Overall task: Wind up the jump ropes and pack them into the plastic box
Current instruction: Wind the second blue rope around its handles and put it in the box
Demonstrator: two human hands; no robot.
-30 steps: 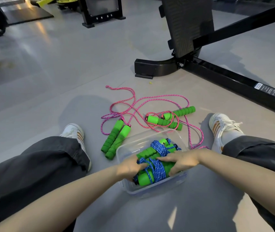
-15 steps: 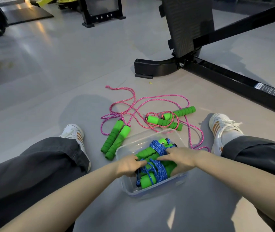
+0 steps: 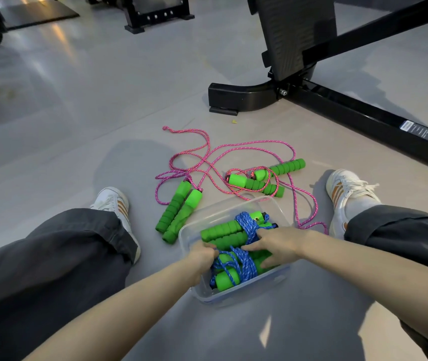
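Two blue ropes (image 3: 245, 227), wound round their green handles, lie in the plastic box (image 3: 266, 201) between the person's legs. The left hand (image 3: 203, 254) curls round blue cord, and the right hand (image 3: 276, 244) presses flat on a bundle. Two pink ropes (image 3: 233, 148) lie loose just beyond the box, not yet wound. The floor (image 3: 77, 100) is glossy grey, with a black machine frame (image 3: 364, 113) behind.

Dim, cool indoor light fills the room. The glossy floor (image 3: 77, 105) carries a warm streak of glare at the top left and a small bright patch near the bottom edge. Soft, blurred shadows lie ahead of the left leg (image 3: 51, 256) and beside the black machine frame (image 3: 364, 113). The centre is sharp, and the blue jump rope (image 3: 245, 227) looks vividly saturated. Wide-angle distortion bends and stretches the edges, where detail softens.
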